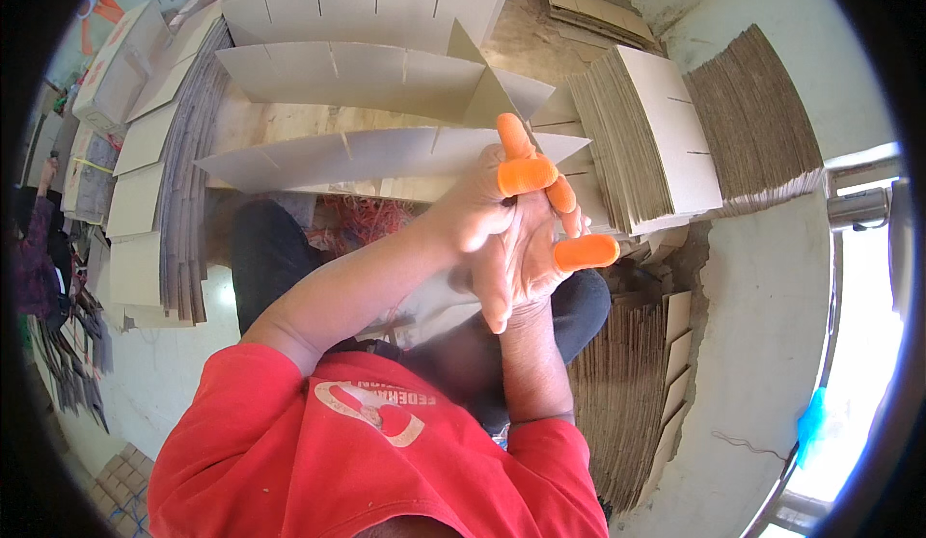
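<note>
My two hands meet in front of me above the far edge of my lap, fingers overlapping. My left hand (479, 195) reaches in from the left and closes at the fingers of my right hand; what it pinches, if anything, is hidden. My right hand (529, 253) is turned palm up, its thumb stretched out to the right. Orange finger cots (586, 252) cover several fingertips. Just beyond the hands, two long slotted cardboard strips (309, 159) stand on edge. A crossing cardboard strip (497, 94) stands at their right ends.
A long stack of slotted cardboard (338, 7) stands at the back. More cardboard stacks rise at left (135, 200) and right (666, 133), with darker piles (752, 118) by the wall. Red string (371, 221) lies beyond my lap. Another person's sleeve (39, 248) shows far left.
</note>
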`<state>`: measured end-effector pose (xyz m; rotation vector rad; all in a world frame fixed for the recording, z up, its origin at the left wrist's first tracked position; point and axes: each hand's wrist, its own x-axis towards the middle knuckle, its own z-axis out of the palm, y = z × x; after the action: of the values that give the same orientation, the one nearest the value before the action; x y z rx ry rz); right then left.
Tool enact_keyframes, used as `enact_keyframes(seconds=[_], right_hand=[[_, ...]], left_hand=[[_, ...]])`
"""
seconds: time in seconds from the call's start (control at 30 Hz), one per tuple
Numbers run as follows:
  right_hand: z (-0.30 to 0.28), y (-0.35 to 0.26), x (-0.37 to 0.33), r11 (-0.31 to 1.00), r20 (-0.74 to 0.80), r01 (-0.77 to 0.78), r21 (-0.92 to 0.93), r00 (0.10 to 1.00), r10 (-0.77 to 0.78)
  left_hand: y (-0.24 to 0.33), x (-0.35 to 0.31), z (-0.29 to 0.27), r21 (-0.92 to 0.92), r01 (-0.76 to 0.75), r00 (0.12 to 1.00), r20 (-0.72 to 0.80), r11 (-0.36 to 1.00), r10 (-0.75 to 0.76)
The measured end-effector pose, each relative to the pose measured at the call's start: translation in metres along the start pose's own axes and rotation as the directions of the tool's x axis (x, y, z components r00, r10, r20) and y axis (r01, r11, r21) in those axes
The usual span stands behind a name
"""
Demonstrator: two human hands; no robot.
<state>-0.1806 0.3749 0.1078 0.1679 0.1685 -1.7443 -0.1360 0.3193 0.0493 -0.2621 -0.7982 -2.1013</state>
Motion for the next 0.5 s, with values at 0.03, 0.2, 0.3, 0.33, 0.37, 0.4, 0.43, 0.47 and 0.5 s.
enact_keyframes(seconds=[0.03, 0.2, 0.3, 0.33, 0.37, 0.4, 0.43, 0.47, 0.5], right_hand=[[-0.003, 0.000, 0.003, 0.997, 0.066, -0.053, 0.061, 0.997, 0.049], [-0.038, -0.025, 0.025, 0.770, 0.699, -0.637, -0.032, 0.537, 0.473], [-0.056, -0.032, 0.039, 0.748, 0.807, -0.660, -0.068, 0.405, 0.430], [-0.059, -0.032, 0.039, 0.768, 0.815, -0.640, -0.016, 0.437, 0.381], [-0.055, -0.026, 0.027, 0.803, 0.764, -0.586, 0.110, 0.567, 0.309], [-0.054, -0.025, 0.024, 0.799, 0.761, -0.580, 0.160, 0.587, 0.274], [-0.053, -0.023, 0.024, 0.789, 0.760, -0.578, 0.208, 0.603, 0.241], [-0.051, -0.023, 0.030, 0.751, 0.822, -0.637, 0.177, 0.515, 0.243], [-0.046, -0.034, 0.029, 0.839, 0.776, -0.537, 0.084, 0.564, 0.283]], left_hand=[[0.000, -0.001, 0.000, 0.022, -0.033, 0.999, 0.030, 0.999, 0.032], [0.006, -0.003, -0.001, 0.185, 0.156, 0.988, -0.044, 0.970, -0.150], [-0.002, 0.000, 0.002, 0.150, 0.156, 0.988, -0.036, 0.976, -0.153], [-0.002, 0.003, 0.005, 0.080, 0.206, 0.977, -0.067, 0.975, -0.201], [-0.002, 0.004, 0.006, 0.010, 0.253, 0.963, -0.095, 0.967, -0.251], [-0.004, 0.005, 0.005, 0.084, 0.197, 0.972, -0.151, 0.977, -0.183], [-0.007, 0.005, 0.005, 0.159, 0.144, 0.974, -0.199, 0.977, -0.111], [-0.009, 0.005, 0.004, 0.235, 0.095, 0.971, -0.237, 0.967, -0.038], [-0.013, 0.005, 0.000, 0.261, 0.169, 0.965, -0.239, 0.951, -0.106]])
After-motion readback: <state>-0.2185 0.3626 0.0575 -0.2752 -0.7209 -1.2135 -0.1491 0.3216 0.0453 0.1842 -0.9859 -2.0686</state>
